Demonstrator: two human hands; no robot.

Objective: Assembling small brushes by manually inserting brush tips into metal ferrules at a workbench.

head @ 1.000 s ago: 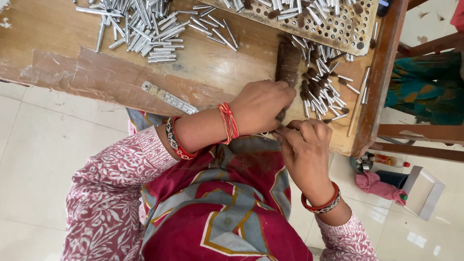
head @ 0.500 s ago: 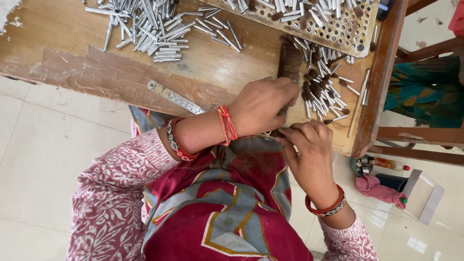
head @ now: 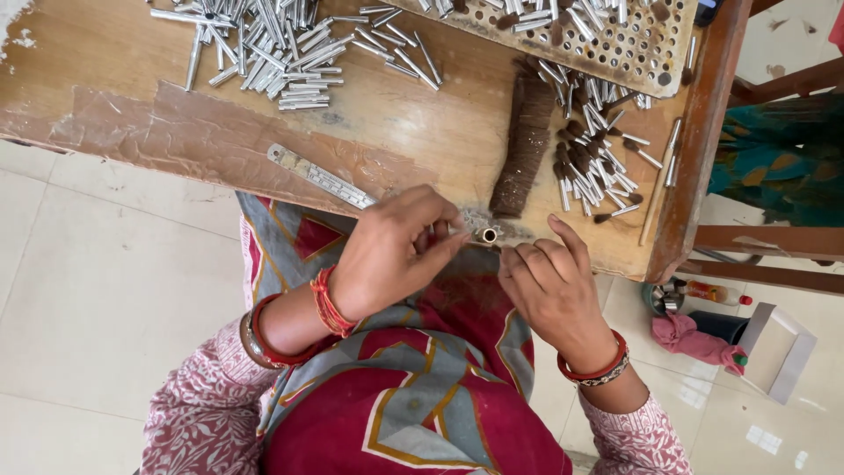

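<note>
A short metal tube (head: pixel 483 235) sits at the near edge of the wooden table (head: pixel 105 79), its open end facing up toward the camera, pinched between the fingertips of the left hand (head: pixel 391 255). The left hand is curled around it, thumb and forefinger closed on the tube's side. The right hand (head: pixel 554 290) is just beside it, fingers bent loosely and tips close to the tube's mouth; whether they hold a tuft of fibre there cannot be told. The tube looks light, stiff and smooth, so it would likely slip if gripped only lightly; the middle of its side seems the surest place to hold it, leaving the open end free. Just beyond the hands lies a dark brown bundle of hair (head: pixel 525 149), soft and loose-looking, likely to shed or splay unless taken by a small pinch. To the right of it is a heap of finished brush heads (head: pixel 598 167), tubes with dark tufts. Farther back lies a pile of bare tubes (head: pixel 272 44), and a perforated board (head: pixel 615 44) stands at the far edge with tubes on it. A metal ruler (head: pixel 321 176) lies to the left of the hands.
</note>
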